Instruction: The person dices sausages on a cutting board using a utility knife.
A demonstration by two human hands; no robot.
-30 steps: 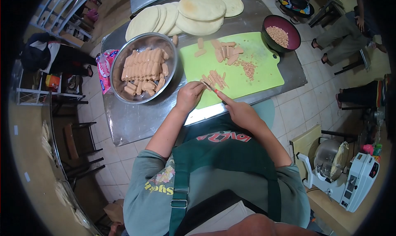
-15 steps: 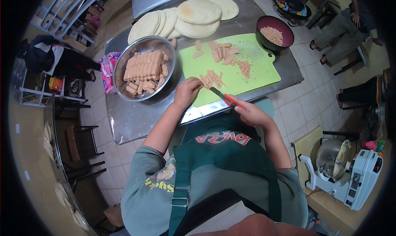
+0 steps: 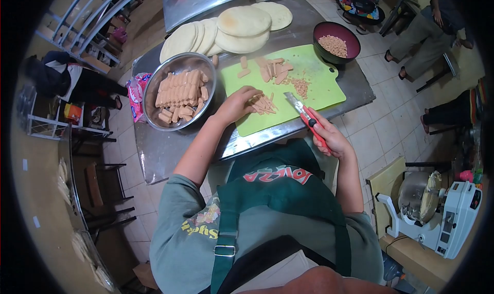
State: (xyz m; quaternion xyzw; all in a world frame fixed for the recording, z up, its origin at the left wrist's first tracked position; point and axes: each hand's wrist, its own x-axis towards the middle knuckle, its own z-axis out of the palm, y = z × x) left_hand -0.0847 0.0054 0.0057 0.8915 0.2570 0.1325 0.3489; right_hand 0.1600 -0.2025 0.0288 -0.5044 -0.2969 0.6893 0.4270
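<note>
1. At the far left of the table (image 3: pixel 154 165) I see a pink packet (image 3: pixel 138 96), just beside the metal bowl.
2. The metal bowl (image 3: pixel 154 78) holds sausages (image 3: pixel 177 88): a neatly ranked block, with loose ones lying nearer the wearer.
3. Behind it, on the table's far side, I have a spread of round flatbreads (image 3: pixel 244 21), overlapping one another.
4. My view puts the left hand (image 3: pixel 239 103) at the near left part of the green board (image 3: pixel 327 85), fingers curled and bunched at the sausage strips (image 3: pixel 265 104). I cannot tell whether they pinch one.
5. The strips lie in a loose fan on the board, right by those fingertips. Beyond them I make out a cluster of cut pieces (image 3: pixel 275 69) and, to its right, a scatter of diced bits (image 3: pixel 299 87).
6. Next comes the red knife (image 3: pixel 304 114), its blade over the board, slanting away from the wearer, apart from the strips.
7. The right hand (image 3: pixel 332 138) is closed around its handle, near the board's front edge.
8. Rightmost on the table, I find the dark bowl (image 3: pixel 352 43), with more diced sausage (image 3: pixel 333 46) inside.
</note>
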